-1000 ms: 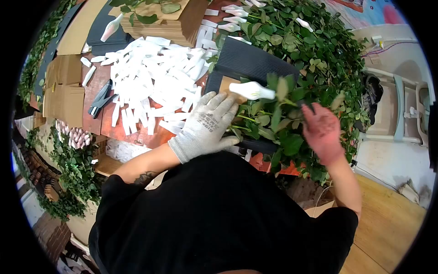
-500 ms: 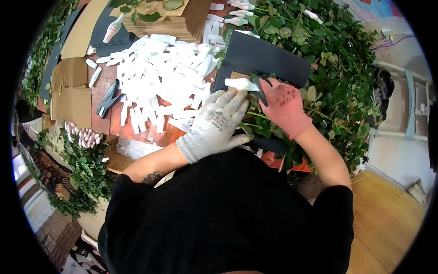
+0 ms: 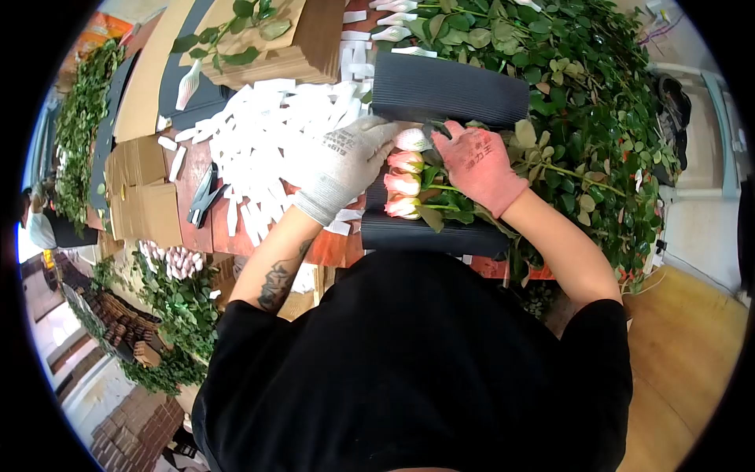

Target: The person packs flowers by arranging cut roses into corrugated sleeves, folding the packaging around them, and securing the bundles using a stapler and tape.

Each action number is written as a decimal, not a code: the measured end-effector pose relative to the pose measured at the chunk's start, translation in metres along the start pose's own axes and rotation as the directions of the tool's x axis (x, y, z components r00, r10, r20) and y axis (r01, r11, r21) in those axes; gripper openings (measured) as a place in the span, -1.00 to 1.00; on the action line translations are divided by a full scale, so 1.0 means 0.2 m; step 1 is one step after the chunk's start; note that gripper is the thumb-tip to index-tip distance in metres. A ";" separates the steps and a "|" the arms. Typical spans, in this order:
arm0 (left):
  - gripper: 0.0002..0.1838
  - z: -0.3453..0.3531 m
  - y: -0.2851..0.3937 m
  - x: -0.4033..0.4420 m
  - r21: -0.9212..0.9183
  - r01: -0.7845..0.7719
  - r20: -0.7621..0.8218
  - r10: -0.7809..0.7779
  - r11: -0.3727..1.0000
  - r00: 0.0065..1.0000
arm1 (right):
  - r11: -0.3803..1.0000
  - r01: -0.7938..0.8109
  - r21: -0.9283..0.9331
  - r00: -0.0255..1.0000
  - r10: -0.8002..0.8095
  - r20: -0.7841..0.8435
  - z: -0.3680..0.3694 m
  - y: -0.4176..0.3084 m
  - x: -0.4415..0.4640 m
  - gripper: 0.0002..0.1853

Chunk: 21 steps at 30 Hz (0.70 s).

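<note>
My left hand [image 3: 350,153], in a pale grey glove, has its fingers closed at the tip of a rose in a white net sleeve [image 3: 412,140]. My right hand [image 3: 478,165], in a red glove with dark fingertips, pinches the same rose just behind its head. Below it, pink-and-cream roses [image 3: 403,185] lie side by side with their heads to the left and stems to the right. They rest on a black corrugated sheet [image 3: 432,238], whose upper flap [image 3: 452,88] stands up behind my hands. My palms hide part of the sleeved rose.
White net sleeves [image 3: 263,134] lie heaped left of my hands, beside a dark stapler [image 3: 204,195]. Stacked cardboard [image 3: 271,55] stands behind, with a sleeved rose [image 3: 187,85] on it. Leafy rose stems [image 3: 590,102] cover the right side. Folded brown cardboard [image 3: 145,197] is at left.
My left hand has lifted off the flowers and moved up and left to the sleeved rose's tip, uncovering the pink roses. My right hand stays by that rose's head. The view has shifted slightly.
</note>
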<state>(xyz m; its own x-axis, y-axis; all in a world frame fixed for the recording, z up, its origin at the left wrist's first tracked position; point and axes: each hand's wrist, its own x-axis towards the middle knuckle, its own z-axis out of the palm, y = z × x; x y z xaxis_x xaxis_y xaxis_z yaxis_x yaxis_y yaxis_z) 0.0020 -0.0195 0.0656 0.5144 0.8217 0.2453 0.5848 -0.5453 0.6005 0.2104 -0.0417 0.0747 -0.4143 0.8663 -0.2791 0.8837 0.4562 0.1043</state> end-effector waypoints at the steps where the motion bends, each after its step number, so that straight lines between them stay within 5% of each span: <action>1: -0.78 0.02 0.00 0.01 0.001 -0.012 0.004 0.012 1.000 1.000 | 0.999 0.008 -0.034 1.000 -0.008 0.020 0.02 0.00 -0.01 -0.49; 3: -0.82 0.08 -0.03 0.00 0.024 0.071 -0.023 -0.070 0.997 0.997 | 0.999 0.002 -0.053 0.997 -0.006 -0.081 0.10 0.01 -0.03 -0.50; 5: -0.86 0.12 -0.05 -0.01 0.026 0.004 -0.106 -0.002 1.000 0.994 | 0.992 0.112 -0.052 0.888 -0.123 -0.444 0.17 0.04 -0.02 -0.63; 6: -0.87 0.12 -0.05 -0.01 0.044 -0.002 -0.120 0.008 0.999 0.993 | 0.993 0.112 -0.046 0.879 -0.121 -0.461 0.19 0.05 -0.02 -0.63; 9: -0.89 0.08 -0.05 -0.03 0.085 -0.025 -0.138 0.037 0.996 0.990 | 0.990 0.135 -0.052 0.897 -0.144 -0.418 0.21 0.06 -0.01 -0.63; 10: -0.90 0.06 -0.06 -0.04 0.075 -0.017 -0.146 0.028 0.997 0.989 | 0.994 0.031 0.103 1.000 -0.030 -0.006 0.04 0.03 -0.01 -0.50; 13: -0.89 -0.01 -0.09 -0.07 0.073 0.002 -0.122 0.007 0.997 0.993 | 0.995 0.095 0.040 0.964 -0.081 -0.253 0.13 0.04 0.00 -0.63; 15: -0.85 -0.04 -0.20 -0.12 0.203 0.001 -0.241 0.049 0.979 0.969 | 0.994 0.098 0.057 0.961 -0.079 -0.264 0.16 0.05 0.00 -0.63; 17: -0.81 -0.23 -0.20 -0.14 0.334 0.241 -0.163 -0.196 0.911 0.967 | 0.992 0.118 0.042 0.910 -0.092 -0.404 0.22 0.07 0.00 -0.67; 20: -0.61 -0.31 -0.01 -0.17 0.413 0.111 -0.069 -0.090 0.904 0.993 | 0.983 0.122 0.139 0.947 -0.073 -0.314 0.10 0.05 -0.01 -0.72; 21: -0.56 -0.28 0.08 -0.15 0.350 0.017 -0.058 0.003 0.937 0.998 | 0.996 0.078 0.030 0.995 -0.076 -0.066 0.06 0.03 -0.02 -0.52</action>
<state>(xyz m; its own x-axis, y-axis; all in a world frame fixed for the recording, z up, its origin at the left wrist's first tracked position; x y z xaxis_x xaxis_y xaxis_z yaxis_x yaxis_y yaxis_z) -0.0384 -0.0436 0.1101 0.4790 0.8282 0.2910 0.7761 -0.5544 0.3005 0.2203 -0.0446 0.0641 -0.4940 0.8405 -0.2225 0.8546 0.5165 0.0537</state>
